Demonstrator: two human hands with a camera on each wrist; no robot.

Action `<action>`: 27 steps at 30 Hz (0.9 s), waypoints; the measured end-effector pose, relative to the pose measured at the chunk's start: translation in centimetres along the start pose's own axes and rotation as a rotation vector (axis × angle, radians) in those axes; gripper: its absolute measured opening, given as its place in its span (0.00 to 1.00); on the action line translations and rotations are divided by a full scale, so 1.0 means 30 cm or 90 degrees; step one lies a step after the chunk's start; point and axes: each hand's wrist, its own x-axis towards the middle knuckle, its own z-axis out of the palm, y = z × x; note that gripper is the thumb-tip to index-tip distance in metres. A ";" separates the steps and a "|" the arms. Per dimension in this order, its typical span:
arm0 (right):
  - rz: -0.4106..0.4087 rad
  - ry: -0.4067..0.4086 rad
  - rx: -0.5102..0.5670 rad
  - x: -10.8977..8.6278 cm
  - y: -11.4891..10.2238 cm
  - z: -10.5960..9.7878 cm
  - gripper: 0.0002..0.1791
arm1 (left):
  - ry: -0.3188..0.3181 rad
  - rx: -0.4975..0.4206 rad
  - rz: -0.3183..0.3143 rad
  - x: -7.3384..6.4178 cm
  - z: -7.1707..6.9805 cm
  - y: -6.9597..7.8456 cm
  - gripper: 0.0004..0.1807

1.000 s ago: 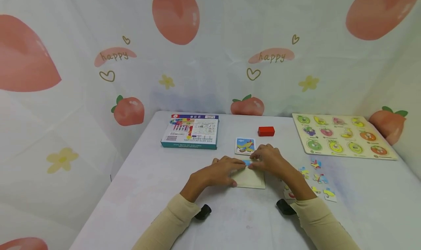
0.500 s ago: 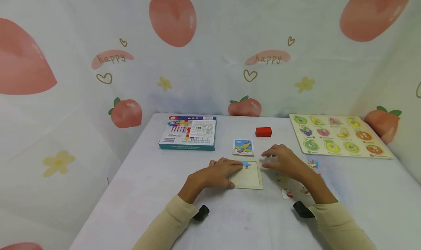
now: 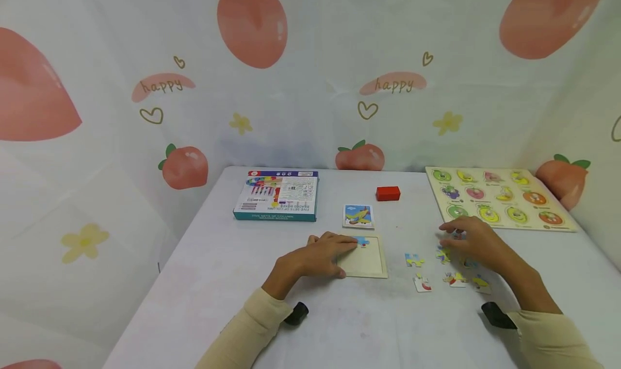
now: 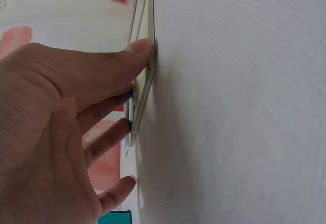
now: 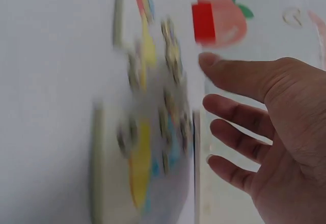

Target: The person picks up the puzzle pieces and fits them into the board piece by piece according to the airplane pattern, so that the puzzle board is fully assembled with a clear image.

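My left hand [image 3: 322, 255] rests over the left side of a pale wooden puzzle tray [image 3: 368, 264], thumb at its edge. Its index fingertip touches a blue jigsaw piece [image 3: 363, 241] near the tray's top edge. In the left wrist view the thumb [image 4: 140, 46] lies on the tray's rim, and the other fingers reach the far side. My right hand [image 3: 473, 245] hovers over loose jigsaw pieces [image 3: 454, 279] right of the tray and partly hides some. The right wrist view shows its thumb and fingers [image 5: 237, 132] apart with nothing between them; the pieces there are blurred.
An airplane picture card [image 3: 358, 216] lies just behind the tray, with a red block [image 3: 388, 193] farther back. A flat boxed set [image 3: 276, 196] is at the back left. At the back right lies a fruit puzzle board [image 3: 499, 199].
My right hand has left the tray and moved right to above the loose pieces, uncovering the blue piece at the tray's top. My left hand stays on the tray.
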 end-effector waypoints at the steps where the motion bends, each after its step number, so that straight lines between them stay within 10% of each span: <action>1: 0.005 0.000 -0.001 -0.006 0.016 -0.008 0.21 | -0.001 0.000 0.000 0.000 0.000 0.000 0.40; 27: 0.093 -0.045 0.009 -0.040 0.148 -0.056 0.26 | -0.005 -0.003 -0.007 -0.002 -0.013 0.013 0.40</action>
